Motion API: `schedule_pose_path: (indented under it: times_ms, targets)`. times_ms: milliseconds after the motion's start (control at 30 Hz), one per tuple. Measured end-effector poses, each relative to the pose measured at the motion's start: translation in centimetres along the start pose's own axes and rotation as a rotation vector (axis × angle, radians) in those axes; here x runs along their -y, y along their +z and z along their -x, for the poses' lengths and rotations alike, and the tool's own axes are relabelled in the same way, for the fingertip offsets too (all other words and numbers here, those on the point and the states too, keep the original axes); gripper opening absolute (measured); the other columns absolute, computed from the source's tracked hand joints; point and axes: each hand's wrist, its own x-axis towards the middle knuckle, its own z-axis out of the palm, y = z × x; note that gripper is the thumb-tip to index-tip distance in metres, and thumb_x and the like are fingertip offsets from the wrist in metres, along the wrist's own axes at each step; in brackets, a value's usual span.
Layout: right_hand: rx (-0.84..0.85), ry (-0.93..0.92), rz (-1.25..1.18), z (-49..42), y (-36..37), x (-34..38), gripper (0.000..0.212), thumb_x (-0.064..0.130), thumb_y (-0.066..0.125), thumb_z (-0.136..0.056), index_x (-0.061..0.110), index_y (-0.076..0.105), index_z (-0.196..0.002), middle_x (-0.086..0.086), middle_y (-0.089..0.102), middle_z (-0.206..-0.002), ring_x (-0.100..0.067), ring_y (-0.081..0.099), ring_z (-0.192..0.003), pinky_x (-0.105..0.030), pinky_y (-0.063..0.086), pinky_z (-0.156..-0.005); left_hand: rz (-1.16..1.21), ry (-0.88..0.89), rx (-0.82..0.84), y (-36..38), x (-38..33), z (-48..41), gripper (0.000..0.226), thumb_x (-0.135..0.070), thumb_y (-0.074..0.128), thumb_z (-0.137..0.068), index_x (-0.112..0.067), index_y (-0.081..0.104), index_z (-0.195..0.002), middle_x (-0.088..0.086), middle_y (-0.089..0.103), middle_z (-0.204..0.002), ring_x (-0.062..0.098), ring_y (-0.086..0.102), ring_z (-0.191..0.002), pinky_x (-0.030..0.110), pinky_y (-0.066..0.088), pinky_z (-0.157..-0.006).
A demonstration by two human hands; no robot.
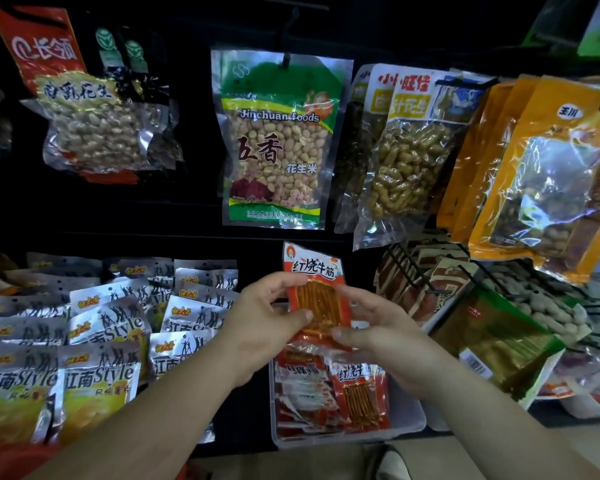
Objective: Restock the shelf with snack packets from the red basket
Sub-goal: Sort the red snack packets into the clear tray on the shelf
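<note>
Two-handed hold on one red snack packet [317, 292], upright, print facing the camera. Pinched at its left edge by the left hand [267, 320], thumb across the front; pinched at the lower right edge by the right hand [378, 337], thumb likewise in front. Held directly above a clear bin [409, 420] stocked with matching packets [357, 393]. Hanging peanut bag [278, 143] above; silver crisp packets [97, 341] to the left.

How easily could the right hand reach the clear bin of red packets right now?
Probably yes: the right hand is just above the clear bin, nothing between them, though it and the left hand hold a red packet.
</note>
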Motion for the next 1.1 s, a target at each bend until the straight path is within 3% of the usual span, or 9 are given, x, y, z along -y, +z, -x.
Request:
schedule_pose_path:
  times_ms: [100,233,367,567,700,800,900,1033,1100]
  targets:
    - [-0.216,-0.196,0.207,-0.2,0.4,0.4,0.046,0.031,0.076,-0.095,0.055,0.063,-0.132,0.014,0.066,-0.13,-0.001,0.068,-0.112,-0.036,0.06,-0.094,-0.114,0.087,0.033,1.0,-0.1,-0.1,0.044,0.003,0.075,-0.087,-0.041,0.07,-0.095,-0.014,0.074,-0.098,0.01,0.074,-0.067,0.024,0.057,-0.055]
    - [-0.108,-0.151,-0.045,-0.2,1.0,1.5,0.037,0.035,0.067,-0.099,0.052,0.066,-0.132,0.009,0.07,-0.131,-0.012,0.067,-0.122,-0.049,0.06,-0.098,-0.263,0.154,0.144,3.2,-0.1,-0.1,0.027,-0.013,0.075,-0.081,-0.031,0.055,-0.082,-0.002,0.067,-0.073,0.016,0.066,-0.06,0.042,0.056,-0.055]
    - [-0.238,-0.077,-0.071,-0.4,0.3,0.9,0.038,0.018,0.062,-0.105,0.049,0.069,-0.127,-0.007,0.07,-0.127,-0.029,0.068,-0.119,-0.062,0.056,-0.099,-0.263,0.163,0.208,4.3,0.2,0.0,0.02,-0.033,0.075,-0.08,-0.041,0.062,-0.092,-0.015,0.071,-0.093,0.005,0.068,-0.086,0.019,0.054,-0.07]
    - [-0.201,0.001,-0.264,-0.7,-0.9,0.7,0.047,-0.005,0.053,-0.103,0.029,0.067,-0.132,-0.022,0.07,-0.125,-0.039,0.071,-0.113,-0.057,0.059,-0.093,-0.265,0.183,-0.198,2.7,0.4,-1.2,0.032,-0.019,0.084,-0.085,-0.043,0.068,-0.1,-0.016,0.059,-0.115,-0.005,0.062,-0.097,0.017,0.052,-0.077]
    - [-0.117,0.017,-0.292,-0.6,-1.2,1.2,0.046,-0.001,0.054,-0.103,0.032,0.068,-0.133,-0.014,0.074,-0.124,-0.033,0.073,-0.112,-0.046,0.062,-0.085,0.19,-0.019,-0.01,2.6,0.2,-1.1,0.039,-0.006,0.083,-0.085,-0.041,0.077,-0.102,-0.007,0.078,-0.099,0.006,0.076,-0.084,0.021,0.059,-0.062]
    - [-0.117,0.017,-0.197,-0.5,-1.5,1.4,0.034,0.01,0.064,-0.102,0.031,0.073,-0.127,-0.011,0.074,-0.125,-0.032,0.072,-0.114,-0.045,0.06,-0.089,0.175,-0.025,0.088,3.3,-0.4,-0.9,0.054,-0.002,0.08,-0.087,-0.045,0.073,-0.118,-0.014,0.077,-0.107,0.012,0.077,-0.092,0.03,0.063,-0.07]
    - [-0.129,0.01,-0.207,-0.7,-1.7,1.1,0.036,0.003,0.064,-0.1,0.018,0.068,-0.132,-0.018,0.075,-0.121,-0.037,0.073,-0.11,-0.046,0.06,-0.087,0.147,-0.046,0.101,3.6,-0.7,-0.9,0.068,0.002,0.077,-0.086,-0.048,0.063,-0.131,-0.014,0.077,-0.111,0.014,0.076,-0.096,0.036,0.064,-0.081]
    - [-0.127,-0.006,-0.239,-0.7,-1.8,1.2,0.041,0.002,0.064,-0.099,0.018,0.063,-0.137,-0.017,0.076,-0.12,-0.035,0.074,-0.11,-0.045,0.061,-0.088,0.138,-0.017,0.128,2.9,-0.5,-0.9,0.077,-0.004,0.083,-0.083,-0.049,0.056,-0.14,-0.017,0.074,-0.116,0.008,0.074,-0.103,0.023,0.061,-0.078]
    - [-0.178,-0.032,-0.311,-0.8,-1.8,1.2,0.045,0.002,0.066,-0.099,0.021,0.06,-0.139,-0.017,0.076,-0.119,-0.036,0.074,-0.108,-0.047,0.063,-0.083,0.174,-0.052,0.211,2.5,-0.3,-0.6,0.08,-0.005,0.086,-0.081,-0.053,0.057,-0.137,-0.013,0.075,-0.117,0.012,0.074,-0.105,0.026,0.061,-0.08]
